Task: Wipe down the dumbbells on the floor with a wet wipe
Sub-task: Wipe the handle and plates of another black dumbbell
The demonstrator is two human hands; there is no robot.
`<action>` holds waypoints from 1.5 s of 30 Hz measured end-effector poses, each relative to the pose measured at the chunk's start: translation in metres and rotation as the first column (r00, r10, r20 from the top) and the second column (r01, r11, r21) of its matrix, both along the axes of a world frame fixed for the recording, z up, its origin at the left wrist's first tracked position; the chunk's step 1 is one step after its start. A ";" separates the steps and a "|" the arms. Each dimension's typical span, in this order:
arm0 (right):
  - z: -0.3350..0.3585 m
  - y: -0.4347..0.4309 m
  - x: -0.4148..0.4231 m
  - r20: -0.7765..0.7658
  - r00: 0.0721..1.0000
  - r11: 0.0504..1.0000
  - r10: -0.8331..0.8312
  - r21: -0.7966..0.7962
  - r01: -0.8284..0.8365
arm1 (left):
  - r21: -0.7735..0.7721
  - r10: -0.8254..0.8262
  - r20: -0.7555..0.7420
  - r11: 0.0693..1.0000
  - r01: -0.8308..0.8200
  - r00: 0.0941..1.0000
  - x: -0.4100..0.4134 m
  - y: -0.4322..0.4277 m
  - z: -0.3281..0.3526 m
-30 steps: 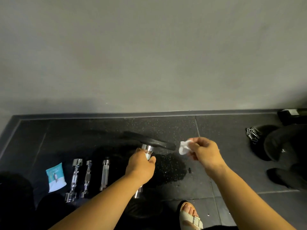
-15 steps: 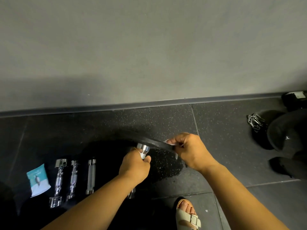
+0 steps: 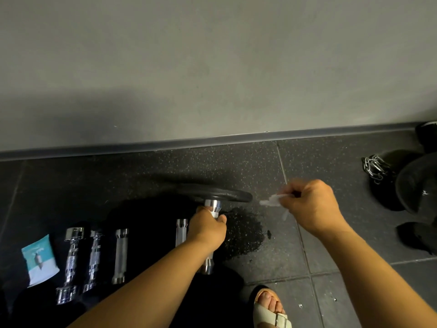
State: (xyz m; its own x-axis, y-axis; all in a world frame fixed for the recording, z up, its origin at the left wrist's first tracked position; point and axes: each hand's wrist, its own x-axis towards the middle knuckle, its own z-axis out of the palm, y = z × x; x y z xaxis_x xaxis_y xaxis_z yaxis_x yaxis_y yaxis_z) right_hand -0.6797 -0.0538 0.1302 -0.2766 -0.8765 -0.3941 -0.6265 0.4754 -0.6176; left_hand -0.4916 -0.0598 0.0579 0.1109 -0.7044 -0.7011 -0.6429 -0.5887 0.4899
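My left hand (image 3: 206,229) grips the chrome handle of a dumbbell (image 3: 212,205) and holds it tilted, its black plate (image 3: 224,194) raised at the far end. My right hand (image 3: 312,207) pinches a blurred white wet wipe (image 3: 272,201) just right of the plate, a short gap away from it. Several chrome dumbbell bars (image 3: 119,254) lie side by side on the dark floor to the left. A teal and white wipe packet (image 3: 39,259) lies at the far left.
A grey wall with a dark skirting (image 3: 212,140) runs close behind. A wet patch (image 3: 243,235) darkens the floor under the plate. Black weights and a steel chain (image 3: 374,168) sit at the right. My sandalled foot (image 3: 269,308) is at the bottom.
My right hand, which had the wipe against the plate's rim half a second ago, has drawn back to the right with it. The left hand keeps its hold on the handle.
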 end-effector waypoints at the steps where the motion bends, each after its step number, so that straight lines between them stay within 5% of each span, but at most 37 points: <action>1: -0.001 0.001 -0.002 -0.024 0.999 0.998 0.022 0.052 -0.021 | 0.020 0.020 -0.016 1.000 -0.020 1.000 -0.005 -0.001 -0.007; 5: -0.003 0.001 0.002 -0.024 0.991 0.968 0.135 0.216 -0.127 | 0.123 0.119 -0.102 0.987 -0.106 0.988 -0.026 -0.003 -0.040; 11: -0.018 0.000 -0.001 -0.136 0.981 0.980 0.141 0.160 -0.118 | 0.253 0.129 -0.106 0.962 -0.099 0.986 -0.047 0.007 -0.075; 45: -0.037 -0.005 0.032 -0.075 0.992 0.991 0.105 0.089 -0.098 | 0.252 -0.099 0.058 0.964 0.081 0.993 -0.062 0.023 -0.132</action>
